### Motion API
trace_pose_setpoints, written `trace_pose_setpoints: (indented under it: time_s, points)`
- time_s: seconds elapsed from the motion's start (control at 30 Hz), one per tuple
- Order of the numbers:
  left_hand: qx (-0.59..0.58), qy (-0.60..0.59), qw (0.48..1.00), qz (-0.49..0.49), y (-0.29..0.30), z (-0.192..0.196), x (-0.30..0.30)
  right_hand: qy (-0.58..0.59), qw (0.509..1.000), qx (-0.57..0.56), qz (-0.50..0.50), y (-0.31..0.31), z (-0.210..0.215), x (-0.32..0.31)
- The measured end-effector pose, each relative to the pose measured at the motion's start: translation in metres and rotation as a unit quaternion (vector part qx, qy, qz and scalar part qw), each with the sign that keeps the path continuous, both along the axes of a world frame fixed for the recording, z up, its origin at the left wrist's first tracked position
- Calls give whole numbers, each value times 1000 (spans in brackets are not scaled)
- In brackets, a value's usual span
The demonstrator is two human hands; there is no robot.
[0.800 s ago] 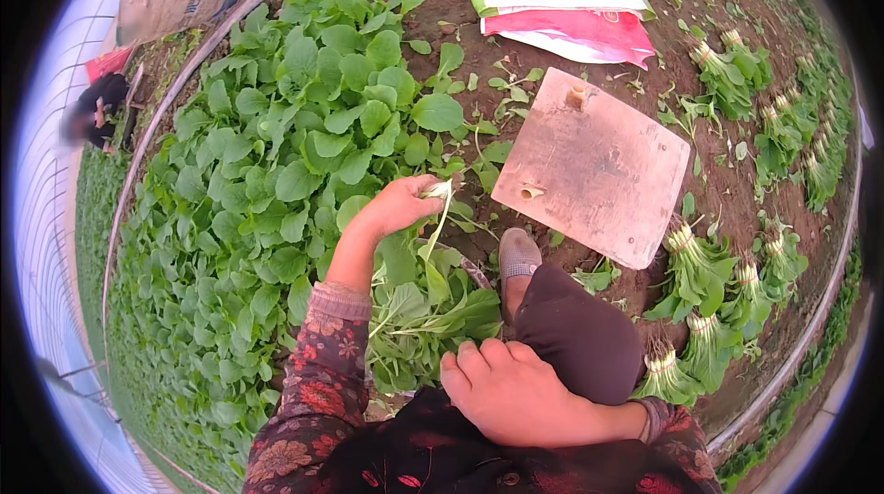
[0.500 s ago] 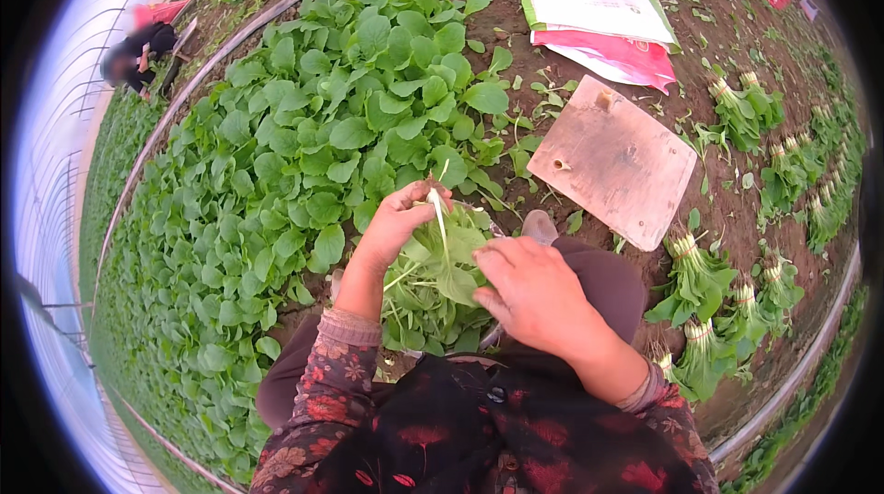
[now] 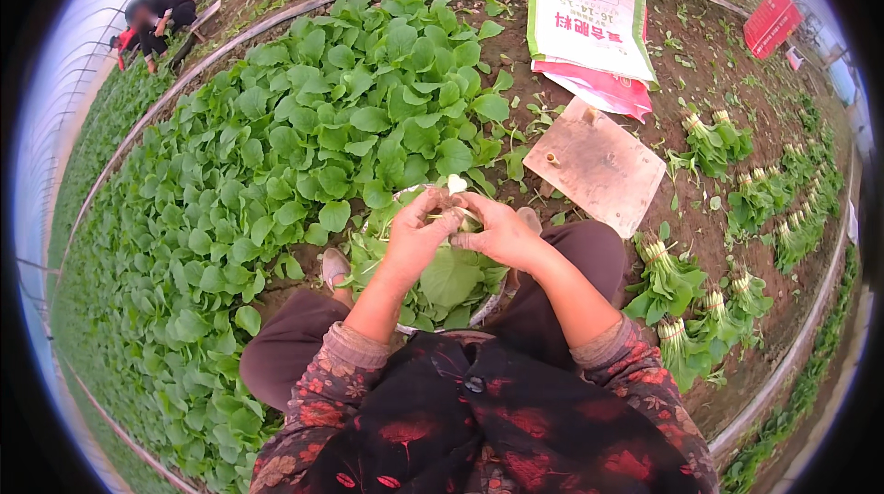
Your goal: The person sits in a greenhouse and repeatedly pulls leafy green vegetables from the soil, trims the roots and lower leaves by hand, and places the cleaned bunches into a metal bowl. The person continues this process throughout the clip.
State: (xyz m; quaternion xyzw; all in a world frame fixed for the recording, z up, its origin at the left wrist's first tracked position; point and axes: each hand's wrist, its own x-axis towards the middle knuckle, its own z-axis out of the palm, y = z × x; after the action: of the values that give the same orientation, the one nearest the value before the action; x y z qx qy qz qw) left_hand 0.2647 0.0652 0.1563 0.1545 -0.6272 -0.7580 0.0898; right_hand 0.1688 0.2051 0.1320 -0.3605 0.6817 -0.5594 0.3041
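My left hand (image 3: 422, 234) and my right hand (image 3: 500, 234) meet over a basin (image 3: 491, 308) between my knees. Fingers of both hands are pinched around the root end of a leafy green plant (image 3: 449, 278), whose broad leaf hangs below them. A small white piece shows just above the fingertips; whether it belongs to that stem I cannot tell. Loose picked greens (image 3: 368, 259) fill the basin, and my hands hide part of them.
A dense bed of leafy greens (image 3: 304, 126) grows to the left. On the soil at right lie a wooden board (image 3: 603, 167), a flattened white-and-pink sack (image 3: 589, 29) and several tied bundles of greens (image 3: 672, 278). Far left, a person (image 3: 158, 23) crouches beside the bed.
My right hand has moved up and left to join the left hand at the plant's root end. The plant's pale stem no longer shows upright. The view has shifted a little.
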Motion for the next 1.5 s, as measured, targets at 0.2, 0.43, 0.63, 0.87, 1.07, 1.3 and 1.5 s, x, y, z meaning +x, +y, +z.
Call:
trace_pose_setpoints:
  time_s: [0.2, 0.43, 0.63, 0.87, 1.07, 1.3, 1.5]
  points:
    - [-82, -2, 989, 125, -14, -8, 6, -25, 998, 45, 24, 2, 12, 6]
    - [-562, -72, 823, 32, -53, -27, 24, -166, 985, 13, 50, 11, -1, 3]
    - [-33, 2, 994, -107, -10, 7, 13, -107, 989, 30, 96, 20, 3, 7]
    - [-99, 54, 993, -45, 15, 7, -1, 25, 999, 39, -25, 28, 24, 22]
    - [-123, -18, 992, -36, 3, -11, -63, -224, 957, -117, -141, 47, 27, 21]
    - [-523, -46, 819, -233, 2, -175, -154, -237, 941, -157, -186, 59, 36, 12]
    - [-747, 37, 532, -397, 9, -296, -264, -160, 955, -65, -243, 67, 33, -18]
